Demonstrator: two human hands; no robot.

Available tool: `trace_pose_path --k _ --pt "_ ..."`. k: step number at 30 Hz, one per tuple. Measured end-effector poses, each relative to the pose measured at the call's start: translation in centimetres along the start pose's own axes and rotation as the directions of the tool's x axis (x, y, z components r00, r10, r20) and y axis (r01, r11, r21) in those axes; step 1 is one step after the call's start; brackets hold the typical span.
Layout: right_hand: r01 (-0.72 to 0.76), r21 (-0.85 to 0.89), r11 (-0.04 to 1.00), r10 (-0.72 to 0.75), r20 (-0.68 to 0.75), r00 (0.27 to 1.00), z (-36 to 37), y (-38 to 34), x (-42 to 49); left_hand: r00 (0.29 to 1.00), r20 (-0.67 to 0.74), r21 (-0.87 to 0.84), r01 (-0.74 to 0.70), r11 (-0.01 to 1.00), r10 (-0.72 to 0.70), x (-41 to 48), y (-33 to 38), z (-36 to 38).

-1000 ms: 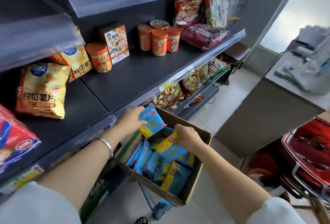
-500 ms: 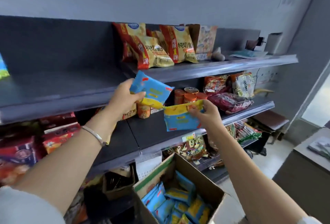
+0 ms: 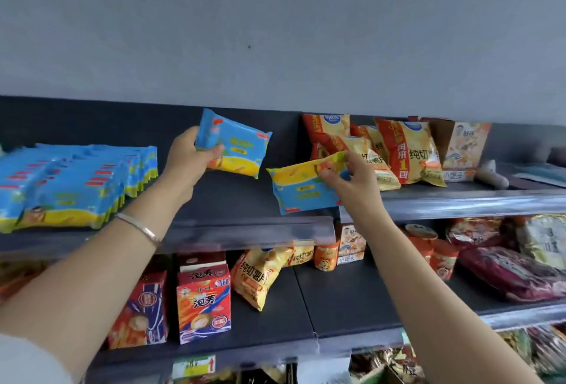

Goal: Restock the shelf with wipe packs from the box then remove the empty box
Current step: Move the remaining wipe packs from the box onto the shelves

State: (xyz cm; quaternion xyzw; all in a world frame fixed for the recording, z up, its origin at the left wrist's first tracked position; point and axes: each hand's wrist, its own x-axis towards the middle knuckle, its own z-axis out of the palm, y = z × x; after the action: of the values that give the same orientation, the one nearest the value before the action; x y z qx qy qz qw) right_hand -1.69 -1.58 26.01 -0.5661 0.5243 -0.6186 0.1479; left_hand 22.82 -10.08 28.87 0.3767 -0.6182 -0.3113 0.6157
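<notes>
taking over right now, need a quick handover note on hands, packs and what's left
Left hand: grips a wipe pack, raised over the top shelf.
Right hand: pinches a second pack by its upper edge, near the shelf's front.
Done: a row of packs sits at the shelf's left end.
Left: set both held packs beside the row, fetch any others from the box, then remove it. The box is out of view, so its contents cannot be told.

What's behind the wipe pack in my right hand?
Around the wipe pack that the right hand pinches, only the dark top shelf shows. Chip bags stand to its right. The shelf patch directly behind the pack is covered.
</notes>
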Motion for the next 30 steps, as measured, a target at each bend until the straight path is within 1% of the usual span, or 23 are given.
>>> trace_pose_path --k 3,6,8,10,15,19,23,25,28,30 --pt "0.105 -0.114 0.988 -0.102 0.030 0.994 3.8 -0.5 2.7 0.997 -0.077 0.006 0.022 1.000 -0.022 3.2 -2.5 -2.0" --pt "0.148 -0.239 0.960 -0.139 0.052 0.989 7.7 -0.7 5.4 0.992 -0.105 0.024 0.071 0.997 -0.068 6.9 -5.6 -3.5" --pt "0.138 -0.314 0.939 -0.125 0.061 0.990 10.1 -0.5 7.2 0.987 -0.126 0.031 0.108 0.994 -0.103 9.5 -7.7 -4.0" --pt "0.118 -0.352 0.929 -0.099 0.071 0.993 12.3 -0.1 9.0 0.981 -0.123 0.031 0.152 0.988 -0.147 12.0 -9.6 -4.1" --pt "0.059 -0.393 0.917 -0.034 0.071 0.997 15.7 1.7 12.0 0.977 -0.046 0.107 0.213 0.971 -0.209 15.8 -14.1 -2.4" --pt "0.027 -0.430 0.903 0.013 0.089 0.996 16.6 3.4 14.0 0.972 0.005 0.102 0.231 0.968 -0.233 18.1 -17.2 -0.7" --pt "0.017 -0.431 0.902 0.029 0.099 0.995 16.1 4.9 16.1 0.967 0.094 0.243 0.210 0.947 -0.238 20.2 -19.8 -0.2" --pt "0.018 -0.437 0.899 0.034 0.112 0.993 16.0 5.7 17.3 0.968 0.083 0.310 0.203 0.929 -0.239 20.9 -20.7 -0.2" --pt "0.035 -0.478 0.878 0.040 0.145 0.989 16.1 6.8 18.9 0.967 0.055 0.504 0.187 0.843 -0.247 21.5 -21.4 -0.3" --pt "0.046 -0.509 0.859 0.048 0.170 0.984 16.4 7.5 19.9 0.974 0.070 0.606 0.131 0.785 -0.217 21.7 -21.6 -0.3"
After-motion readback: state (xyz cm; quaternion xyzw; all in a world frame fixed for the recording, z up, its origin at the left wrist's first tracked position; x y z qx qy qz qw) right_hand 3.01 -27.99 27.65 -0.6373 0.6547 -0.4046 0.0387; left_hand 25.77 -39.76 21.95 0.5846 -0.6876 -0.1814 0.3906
